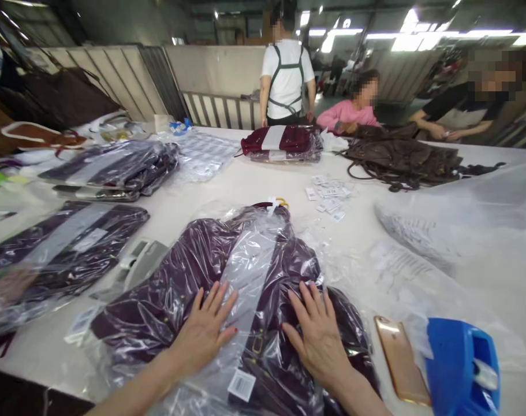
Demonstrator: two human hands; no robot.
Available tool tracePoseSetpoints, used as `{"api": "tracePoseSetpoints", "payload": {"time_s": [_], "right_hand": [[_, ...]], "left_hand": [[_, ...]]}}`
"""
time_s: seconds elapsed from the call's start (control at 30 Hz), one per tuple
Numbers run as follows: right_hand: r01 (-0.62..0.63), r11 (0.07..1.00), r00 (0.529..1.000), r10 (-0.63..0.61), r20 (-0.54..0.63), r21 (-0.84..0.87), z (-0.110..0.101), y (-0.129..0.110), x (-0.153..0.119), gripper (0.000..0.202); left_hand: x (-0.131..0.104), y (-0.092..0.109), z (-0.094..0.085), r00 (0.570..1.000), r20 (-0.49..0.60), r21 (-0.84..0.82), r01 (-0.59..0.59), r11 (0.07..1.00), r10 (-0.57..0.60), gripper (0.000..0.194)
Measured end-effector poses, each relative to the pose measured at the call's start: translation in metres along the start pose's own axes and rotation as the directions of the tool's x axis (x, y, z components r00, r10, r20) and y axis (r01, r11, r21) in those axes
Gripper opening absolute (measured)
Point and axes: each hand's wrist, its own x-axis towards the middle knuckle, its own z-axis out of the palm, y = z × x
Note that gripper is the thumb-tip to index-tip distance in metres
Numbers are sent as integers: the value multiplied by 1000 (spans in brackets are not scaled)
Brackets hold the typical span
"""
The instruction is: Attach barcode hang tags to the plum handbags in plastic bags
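Note:
A dark purple garment (193, 248) lies in a clear plastic bag on the white table, right in front of me. A pale grey strip (249, 260) runs down its middle, and a white barcode label (242, 385) sits near the bottom. My left hand (204, 332) rests flat on the bag left of the strip, fingers spread. On the right side of the strip, my right hand (317, 329) presses on the plastic, its fingers also apart. A yellow hook-like piece (282, 202) shows at the garment's top.
Bagged dark garments (115, 167) are stacked at left, above another bagged garment (59, 242). A gold phone (401, 361) and a blue tape dispenser (457, 364) lie at right, near clear plastic bags (466, 219). Labels (329, 193) and brown garments (405, 156) lie farther back. Several people stand beyond.

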Motion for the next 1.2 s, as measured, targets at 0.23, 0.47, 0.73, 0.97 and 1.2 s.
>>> {"api": "tracePoseSetpoints", "payload": {"time_s": [0.23, 0.47, 0.73, 0.97, 1.2], "right_hand": [[-164, 967, 979, 183, 86, -197, -12, -5, 107, 35], [-323, 904, 879, 396, 265, -280, 56, 33, 236, 58], [-290, 893, 923, 356, 146, -344, 80, 41, 226, 27], [145, 980, 983, -127, -131, 134, 54, -12, 176, 21], [413, 893, 893, -436, 116, 181, 23, -68, 109, 20]], "left_hand": [[-18, 1, 24, 988, -157, -7, -3, 1000, 2, 64], [-22, -4, 25, 965, -261, -80, -30, 996, 8, 54], [-30, -16, 11, 995, -95, -381, -67, 922, 33, 56], [109, -117, -57, 977, -205, -519, -56, 853, -60, 47], [266, -107, -28, 896, 3, -390, -408, 826, 444, 32]]}}
